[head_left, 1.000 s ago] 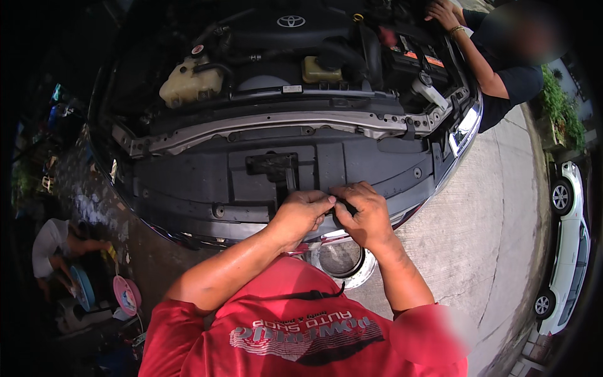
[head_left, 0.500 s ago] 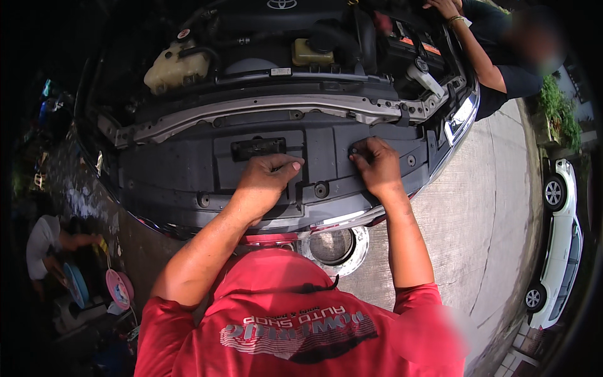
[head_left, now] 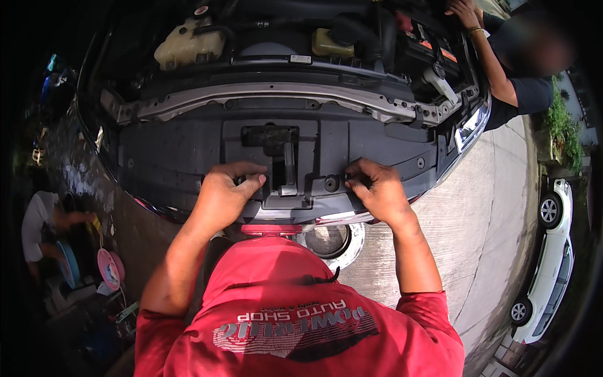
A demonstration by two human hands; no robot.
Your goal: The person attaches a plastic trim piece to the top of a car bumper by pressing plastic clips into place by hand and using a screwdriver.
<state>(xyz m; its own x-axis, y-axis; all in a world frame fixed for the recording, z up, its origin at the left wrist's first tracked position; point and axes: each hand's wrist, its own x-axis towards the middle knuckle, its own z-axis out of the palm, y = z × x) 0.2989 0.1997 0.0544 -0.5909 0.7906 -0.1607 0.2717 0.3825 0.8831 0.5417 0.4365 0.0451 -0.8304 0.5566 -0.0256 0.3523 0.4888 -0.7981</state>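
A black plastic cover (head_left: 173, 147) lies across the front of a car's open engine bay. Over its near edge, left of the middle, is my left hand (head_left: 223, 195), with thumb and forefinger bent close together. Whether a small piece sits between them is hard to see. Just right of that hand, a rectangular opening in the cover shows a metal hood latch part (head_left: 289, 169). My right hand (head_left: 382, 191) pinches a small dark piece at its fingertips, too small to name. It hovers beside a round hole (head_left: 331, 183) in the cover.
Behind the cover runs a grey metal crossbar (head_left: 251, 94). Further back are a whitish reservoir (head_left: 188, 45) and a battery (head_left: 430, 53). A person's arm (head_left: 493, 69) rests at the far right fender. Another person (head_left: 41, 226) is at left, near a pink basin (head_left: 110, 269).
My left hand has moved left and nearer to me, uncovering the latch opening. My right hand has come nearer, close to the round hole. The view has shifted slightly.
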